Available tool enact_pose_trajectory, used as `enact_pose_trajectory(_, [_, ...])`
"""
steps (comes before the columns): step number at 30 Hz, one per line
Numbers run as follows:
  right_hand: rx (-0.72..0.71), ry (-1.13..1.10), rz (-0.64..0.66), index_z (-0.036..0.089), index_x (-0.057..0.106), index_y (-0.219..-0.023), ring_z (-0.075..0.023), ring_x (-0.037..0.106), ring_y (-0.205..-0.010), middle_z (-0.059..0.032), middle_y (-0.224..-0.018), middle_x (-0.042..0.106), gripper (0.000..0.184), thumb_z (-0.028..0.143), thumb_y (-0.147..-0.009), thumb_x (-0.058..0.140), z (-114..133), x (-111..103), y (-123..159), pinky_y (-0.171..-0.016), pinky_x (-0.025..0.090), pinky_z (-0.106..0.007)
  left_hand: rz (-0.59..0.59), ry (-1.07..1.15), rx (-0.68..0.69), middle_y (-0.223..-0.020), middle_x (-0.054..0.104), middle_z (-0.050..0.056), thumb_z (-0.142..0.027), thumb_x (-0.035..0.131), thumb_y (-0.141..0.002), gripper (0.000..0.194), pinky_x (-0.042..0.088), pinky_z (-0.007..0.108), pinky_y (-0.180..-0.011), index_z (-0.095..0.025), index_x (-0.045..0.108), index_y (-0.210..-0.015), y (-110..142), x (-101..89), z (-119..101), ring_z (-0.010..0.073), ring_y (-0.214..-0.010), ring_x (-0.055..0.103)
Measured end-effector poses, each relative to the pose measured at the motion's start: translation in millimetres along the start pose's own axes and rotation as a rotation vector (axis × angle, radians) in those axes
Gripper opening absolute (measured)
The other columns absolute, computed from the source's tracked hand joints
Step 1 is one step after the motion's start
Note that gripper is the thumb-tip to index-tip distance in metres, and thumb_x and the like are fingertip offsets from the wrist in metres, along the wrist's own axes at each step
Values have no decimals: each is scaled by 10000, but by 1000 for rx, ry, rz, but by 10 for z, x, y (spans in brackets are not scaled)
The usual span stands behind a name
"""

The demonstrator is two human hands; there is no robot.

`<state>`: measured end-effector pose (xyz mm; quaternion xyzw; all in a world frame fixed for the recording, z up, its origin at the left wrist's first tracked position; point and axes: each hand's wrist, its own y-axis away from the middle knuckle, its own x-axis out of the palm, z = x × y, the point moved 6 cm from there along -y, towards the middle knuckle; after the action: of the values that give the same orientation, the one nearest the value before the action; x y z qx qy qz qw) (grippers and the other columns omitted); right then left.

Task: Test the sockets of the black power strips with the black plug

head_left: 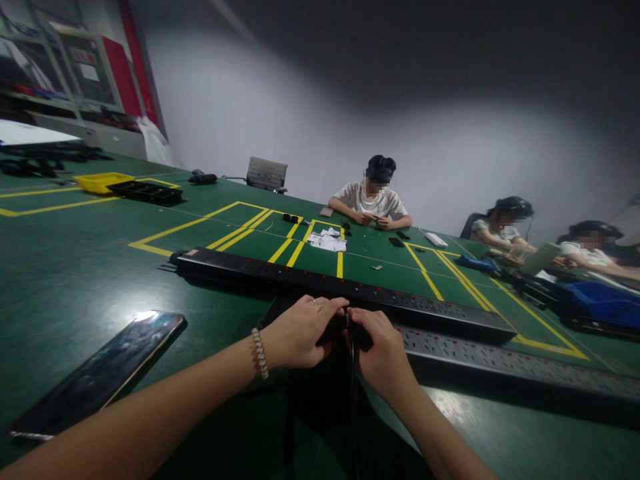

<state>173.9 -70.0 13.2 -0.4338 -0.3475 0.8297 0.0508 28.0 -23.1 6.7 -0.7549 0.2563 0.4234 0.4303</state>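
Observation:
My left hand (303, 333), with a beaded bracelet at the wrist, is closed around a small dark object at the near side of the table. Its fingertips meet those of my right hand (381, 350), which is also closed on the dark object. Between the hands a thin black cable (354, 400) hangs down toward me. The fingers hide most of what is held, so its kind cannot be told. Just beyond lies a long black power strip (300, 277) with red dots along it. A second long strip (505, 360) with rows of slots extends to the right of my right hand.
A phone (107, 370) lies left of my left forearm. Farther off are papers (327, 240), a yellow tray (103, 181), a black tray (147, 192) and a blue bin (605, 300). Yellow tape marks the green table (220, 320). A person (370, 200) sits opposite; others sit right.

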Motion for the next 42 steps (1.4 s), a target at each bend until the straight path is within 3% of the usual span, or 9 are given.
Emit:
enact_pose_trajectory(5, [56, -4, 19, 236, 628, -1098, -255, 636, -1016, -67, -1115, 708, 297, 80, -845, 620, -44, 30, 8, -883, 541, -430, 7, 8, 6, -1375, 599, 145, -235, 636, -799, 752, 436, 488, -1034, -176, 298, -1468, 1, -19, -4, 297, -1242, 579])
enact_pose_trajectory(11, [93, -12, -50, 223, 618, -1129, -260, 632, -968, -81, -1046, 674, 299, 104, -855, 613, -96, 38, 49, -806, 547, -412, 31, 37, -21, -1378, 610, 125, -267, 631, -822, 774, 420, 484, -1038, -189, 263, -1499, 19, -12, 5, 286, -1223, 598])
enact_pose_trajectory(22, [16, -42, -136, 248, 606, -1232, -257, 615, -1059, -84, -1160, 660, 384, 92, -884, 556, -49, 24, 91, -886, 543, -432, 68, 5, -50, -1327, 634, 131, -263, 650, -794, 793, 436, 471, -999, -185, 276, -1489, 12, 21, 31, 295, -1147, 635])
enact_pose_trajectory(30, [-60, 10, -199, 250, 666, -1158, -254, 630, -1102, -96, -1213, 663, 348, 63, -888, 551, -1, 45, 108, -910, 553, -450, 59, 0, -26, -1320, 633, 141, -286, 638, -830, 740, 443, 457, -980, -178, 287, -1472, 22, 1, 15, 297, -1175, 618])
enact_pose_trajectory(33, [-119, 55, -254, 244, 668, -1176, -249, 641, -1088, -103, -1216, 662, 354, 58, -891, 573, 90, -37, 84, -878, 565, -436, 63, 2, -25, -1286, 648, 136, -299, 641, -837, 750, 442, 456, -976, -178, 272, -1480, 26, 2, 26, 297, -1147, 632])
enact_pose_trajectory(37, [-183, 111, -482, 219, 674, -1142, -258, 656, -1079, -108, -1228, 660, 325, 64, -857, 657, 223, -316, 75, -895, 557, -456, 52, 14, -18, -1272, 655, 111, -275, 650, -824, 774, 434, 448, -979, -191, 256, -1485, 37, -17, 29, 289, -1124, 641])
enact_pose_trajectory(42, [-87, 114, -578, 205, 659, -1066, -247, 694, -1010, -92, -1147, 696, 260, 124, -830, 734, 128, -470, 118, -871, 592, -448, 25, -38, 0, -1311, 621, 117, -319, 638, -861, 670, 435, 435, -970, -192, 333, -1444, 50, -22, -13, 290, -1149, 621])
